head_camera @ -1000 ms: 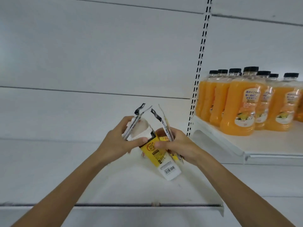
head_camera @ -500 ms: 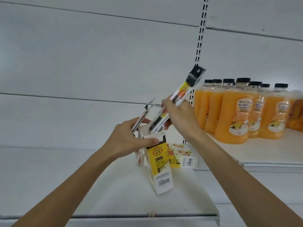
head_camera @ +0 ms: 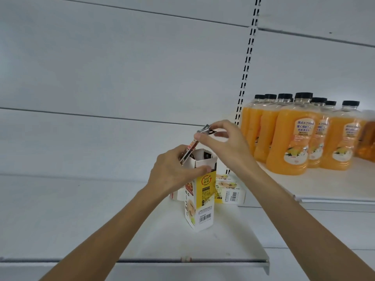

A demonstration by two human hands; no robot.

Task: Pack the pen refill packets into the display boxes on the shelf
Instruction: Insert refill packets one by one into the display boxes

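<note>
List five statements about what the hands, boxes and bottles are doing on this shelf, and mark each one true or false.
1. The left hand grips the upright display box near its open top. True.
2. The right hand holds nothing. False: it pinches the top end of a pen refill packet.
3. The orange bottles have white caps. False: the caps are black.
4. A second display box lies on its side behind the upright one. True.
5. The packet lies flat on the shelf. False: it is held tilted, with its lower end at the upright box's opening.
</note>
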